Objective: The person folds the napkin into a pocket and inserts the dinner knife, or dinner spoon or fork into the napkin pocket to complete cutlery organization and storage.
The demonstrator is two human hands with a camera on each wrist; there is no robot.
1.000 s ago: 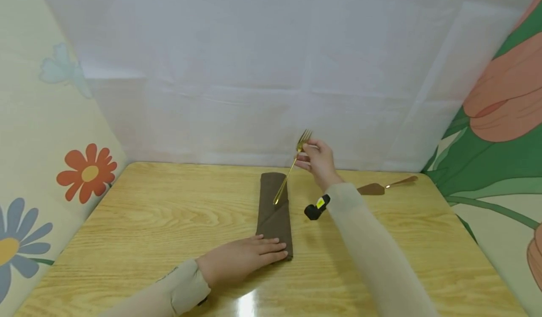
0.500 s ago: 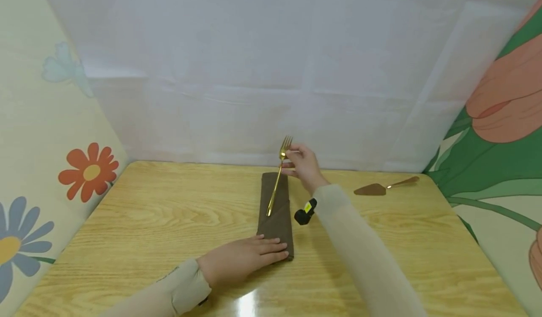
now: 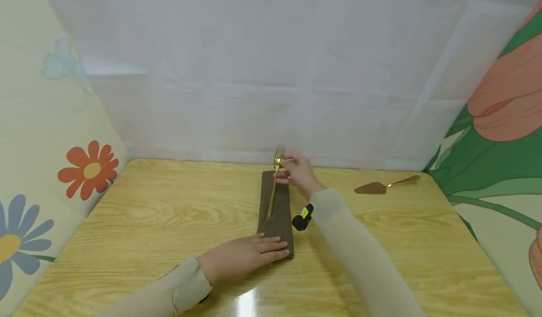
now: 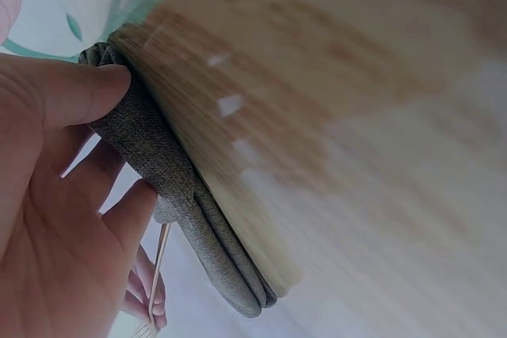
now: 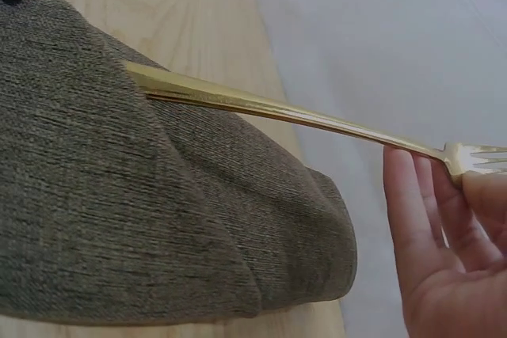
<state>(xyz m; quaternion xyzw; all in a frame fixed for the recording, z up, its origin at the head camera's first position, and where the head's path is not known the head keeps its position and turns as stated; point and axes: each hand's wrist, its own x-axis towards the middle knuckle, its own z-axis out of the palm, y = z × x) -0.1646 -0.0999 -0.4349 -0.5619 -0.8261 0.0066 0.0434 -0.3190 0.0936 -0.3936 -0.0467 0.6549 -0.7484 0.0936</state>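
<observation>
A brown cloth napkin (image 3: 279, 225), folded into a long strip with a slanting pocket edge, lies on the table. My left hand (image 3: 240, 259) rests with extended fingers on its near end; the left wrist view shows the thumb (image 4: 87, 93) along the cloth (image 4: 146, 132). Beyond it, my right hand (image 3: 301, 173) pinches a gold fork (image 3: 273, 192) just below the tines, which point away from me. In the right wrist view the handle (image 5: 261, 108) slopes down to the pocket, and its end is hidden under the fold (image 5: 103, 187).
A brown cake server (image 3: 371, 188) lies at the back right of the wooden table (image 3: 178, 209). Behind the table hangs a white cloth (image 3: 220, 72). Flower-painted panels stand at the left (image 3: 25, 119) and right (image 3: 504, 176).
My right hand has carried the fork left and toward me, turning it more in line with the napkin. Its handle end has slipped under the pocket edge. My left hand has stayed put.
</observation>
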